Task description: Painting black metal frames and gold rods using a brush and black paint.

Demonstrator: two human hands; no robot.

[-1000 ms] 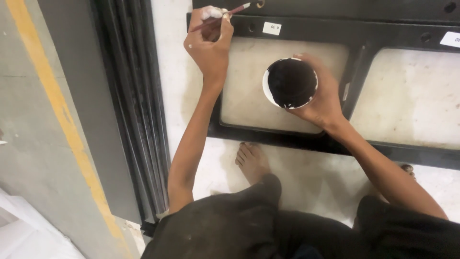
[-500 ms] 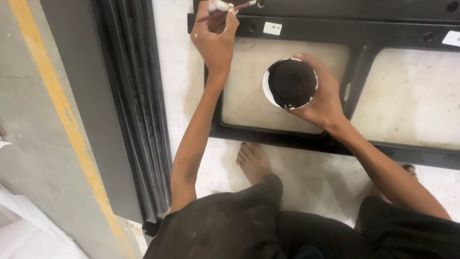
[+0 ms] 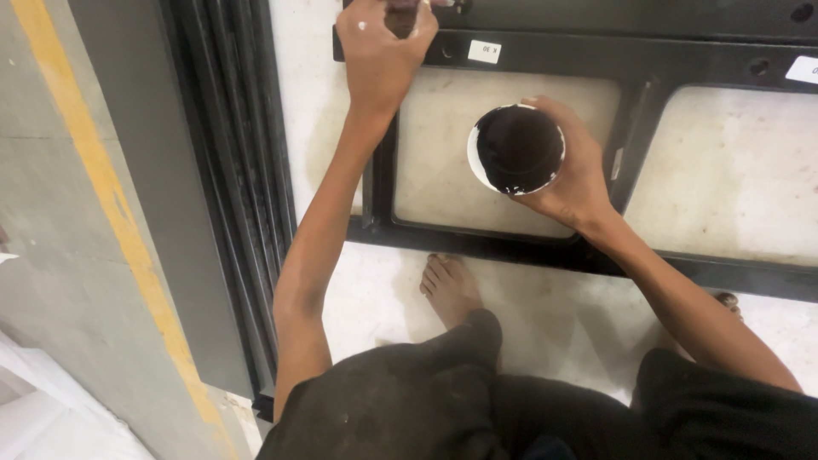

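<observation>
A white cup (image 3: 516, 149) filled with black paint sits in the person's right hand (image 3: 573, 175), whose fingers wrap closed round its far side and hold it level, open mouth up, so the paint stays in and lies within easy reach. It hangs over a pale opening of the black metal frame (image 3: 635, 64) that lies flat on the floor (image 3: 554, 315), near the frame's left end and above its near rail. The left hand (image 3: 382, 51) reaches to the frame's far bar at the top edge of the view, fingers closed on a thin brown handle (image 3: 400, 17), probably a paintbrush, though its tip is cut off by the picture's edge. Small white labels (image 3: 484, 52) are stuck on that bar. The person squats just before the near rail, one bare foot (image 3: 450, 288) planted beside it. To the left lie long black metal rails (image 3: 226, 170), and beyond them a yellow line (image 3: 102, 187) runs along the grey floor.
</observation>
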